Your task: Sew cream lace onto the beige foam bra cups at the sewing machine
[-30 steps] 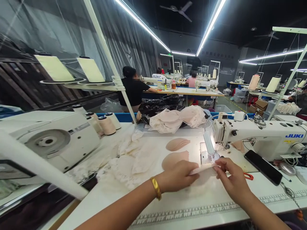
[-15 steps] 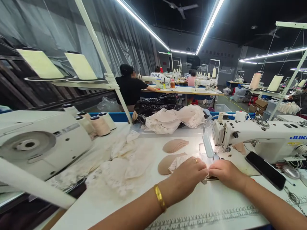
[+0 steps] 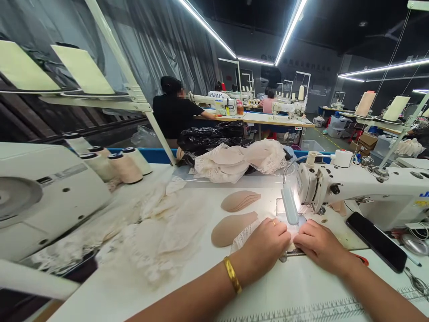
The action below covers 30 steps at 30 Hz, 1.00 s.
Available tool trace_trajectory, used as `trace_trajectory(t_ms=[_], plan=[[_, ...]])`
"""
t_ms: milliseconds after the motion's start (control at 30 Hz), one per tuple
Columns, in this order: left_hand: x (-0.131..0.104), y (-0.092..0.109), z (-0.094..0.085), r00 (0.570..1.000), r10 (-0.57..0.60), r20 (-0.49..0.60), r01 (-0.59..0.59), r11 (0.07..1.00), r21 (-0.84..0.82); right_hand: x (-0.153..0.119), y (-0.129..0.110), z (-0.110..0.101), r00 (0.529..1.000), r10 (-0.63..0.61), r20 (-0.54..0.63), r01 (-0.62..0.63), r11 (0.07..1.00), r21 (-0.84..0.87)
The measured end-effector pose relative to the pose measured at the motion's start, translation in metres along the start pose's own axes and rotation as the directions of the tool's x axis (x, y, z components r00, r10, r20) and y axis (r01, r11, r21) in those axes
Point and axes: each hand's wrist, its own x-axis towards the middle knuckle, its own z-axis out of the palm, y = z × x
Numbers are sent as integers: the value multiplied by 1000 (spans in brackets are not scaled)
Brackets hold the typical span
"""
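My left hand (image 3: pixel 264 246) and my right hand (image 3: pixel 318 243) lie side by side on the white table, fingers pressed down on a piece of white lace fabric (image 3: pixel 241 235) at the needle of the white sewing machine (image 3: pixel 362 190). The lace pokes out from under my left hand. The machine's small lamp (image 3: pixel 288 210) shines on my fingertips. A gold bangle sits on my left wrist. Two stacks of beige bra cups (image 3: pixel 231 226) (image 3: pixel 239 200) lie just left of my hands.
A black phone (image 3: pixel 377 241) rests to the right of the machine. Heaps of pale lace (image 3: pixel 161 228) cover the table's left, beside thread cones (image 3: pixel 125 167) and another machine (image 3: pixel 40 197). More fabric (image 3: pixel 234 163) is piled behind. Other people sit at far tables.
Both hands have slid forward to the needle with the fabric and closed in together. The view has tilted down and nearer.
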Motion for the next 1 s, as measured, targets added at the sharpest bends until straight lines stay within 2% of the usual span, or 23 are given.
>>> trace_trajectory(t_ms=[133, 267, 533, 800, 900, 1000], plan=[[2, 1, 2, 998, -24, -55, 23, 1000, -11, 1, 4, 8, 999, 19, -46, -22, 998, -61], [2, 2, 4, 997, -30, -76, 29, 1000, -13, 1, 6, 9, 998, 55, -44, -57, 997, -44], [2, 5, 7, 997, -42, -68, 39, 998, -44, -1, 3, 3, 993, 115, -2, -115, 993, 16], [2, 5, 15, 998, -6, -65, 5, 1000, -24, -1, 4, 5, 995, 94, 10, -94, 995, -30], [6, -3, 16, 1000, 12, -17, -14, 992, -125, -2, 5, 6, 994, 113, -6, -113, 993, -19], [16, -13, 12, 997, -24, 73, 44, 956, -289, -2, 6, 7, 991, 128, -30, -129, 991, -23]])
